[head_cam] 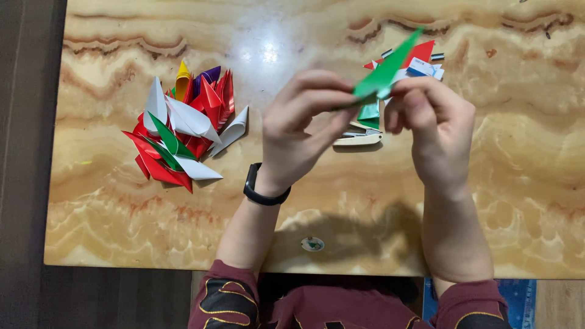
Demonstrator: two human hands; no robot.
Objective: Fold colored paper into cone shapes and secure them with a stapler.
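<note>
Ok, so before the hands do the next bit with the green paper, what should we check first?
1. Both hands on the paper: left hand and right hand pinch the green paper between them: ok.
2. Paper lifted above the table: ok.
3. Fold sharp and even: cannot tell, fingers cover it.
4. Pile of folded pieces out of the way, off to the left: ok.
5. Spare paper scraps close by, behind the right hand: ok.
6. Stapler-like tool within reach, lying under the hands: ok.
</note>
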